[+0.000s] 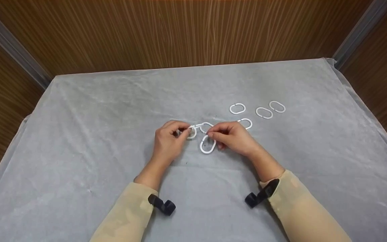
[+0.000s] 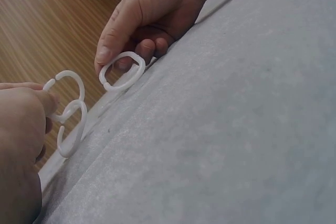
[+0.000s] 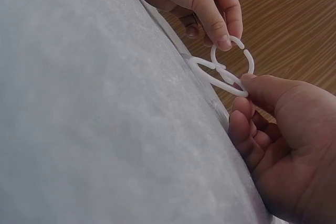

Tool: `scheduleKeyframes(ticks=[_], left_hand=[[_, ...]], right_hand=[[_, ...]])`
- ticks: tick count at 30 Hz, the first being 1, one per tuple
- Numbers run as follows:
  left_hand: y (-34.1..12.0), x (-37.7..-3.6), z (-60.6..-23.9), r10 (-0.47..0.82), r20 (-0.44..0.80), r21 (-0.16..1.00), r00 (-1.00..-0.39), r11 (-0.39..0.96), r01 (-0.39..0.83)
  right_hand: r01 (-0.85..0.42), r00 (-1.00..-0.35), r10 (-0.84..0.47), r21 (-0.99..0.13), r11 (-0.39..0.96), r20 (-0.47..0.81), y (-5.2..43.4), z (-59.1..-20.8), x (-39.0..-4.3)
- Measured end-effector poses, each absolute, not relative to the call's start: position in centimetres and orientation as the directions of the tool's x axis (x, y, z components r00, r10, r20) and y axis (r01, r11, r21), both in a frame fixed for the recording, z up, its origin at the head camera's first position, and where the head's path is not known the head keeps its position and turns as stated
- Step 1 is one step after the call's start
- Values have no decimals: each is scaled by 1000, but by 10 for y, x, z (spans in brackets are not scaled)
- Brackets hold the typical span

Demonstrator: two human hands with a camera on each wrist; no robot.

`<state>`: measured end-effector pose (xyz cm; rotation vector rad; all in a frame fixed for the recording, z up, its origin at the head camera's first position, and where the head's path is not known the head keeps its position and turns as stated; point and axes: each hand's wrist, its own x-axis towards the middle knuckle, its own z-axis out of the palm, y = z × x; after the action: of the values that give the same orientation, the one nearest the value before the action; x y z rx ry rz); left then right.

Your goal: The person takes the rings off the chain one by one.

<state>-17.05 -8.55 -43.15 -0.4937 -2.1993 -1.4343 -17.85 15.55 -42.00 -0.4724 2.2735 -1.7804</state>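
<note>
Several white plastic oval rings lie on a grey cloth-covered table [image 1: 113, 111]. My left hand [image 1: 183, 131] pinches one ring [image 1: 190, 131] at the table's middle. It seems linked to a second ring [image 1: 206, 127] that reaches toward my right hand [image 1: 213, 135]. The right hand pinches a third ring [image 1: 207, 145], which hangs toward me under its fingertips. In the left wrist view the left hand [image 2: 44, 109] holds two overlapping rings [image 2: 71, 116], and the right hand [image 2: 107, 56] holds a single ring [image 2: 122, 71]. In the right wrist view the right hand [image 3: 247, 90] grips a ring [image 3: 218, 75] crossed with a split ring [image 3: 233, 56] under the left hand [image 3: 223, 38].
Four loose rings lie to the right of the hands: one [image 1: 246, 123] beside the right hand, the others [image 1: 237, 108], [image 1: 264, 113], [image 1: 277, 106] farther back. Wood-panelled walls [image 1: 180, 33] stand behind the table. The cloth drapes over both side edges.
</note>
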Motion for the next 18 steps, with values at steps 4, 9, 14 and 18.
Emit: scheduleKeyframes(ticks=[4, 9, 14, 18], left_hand=[[-85, -171, -431, 45, 563, 752, -825, 386, 535], [-85, -172, -432, 43, 581, 742, -813, 383, 551], [-85, -172, -433, 46, 597, 730, -801, 382, 566], [-85, -172, -432, 45, 595, 731, -802, 386, 563]], right_hand=[[-127, -924, -382, -964, 234, 29, 156, -420, -179], [-122, -927, -373, -960, 253, 20, 156, -420, -179], [-115, -932, -362, -957, 268, 10, 155, -421, -180], [-111, -936, -353, -956, 270, 9, 155, -421, -179]])
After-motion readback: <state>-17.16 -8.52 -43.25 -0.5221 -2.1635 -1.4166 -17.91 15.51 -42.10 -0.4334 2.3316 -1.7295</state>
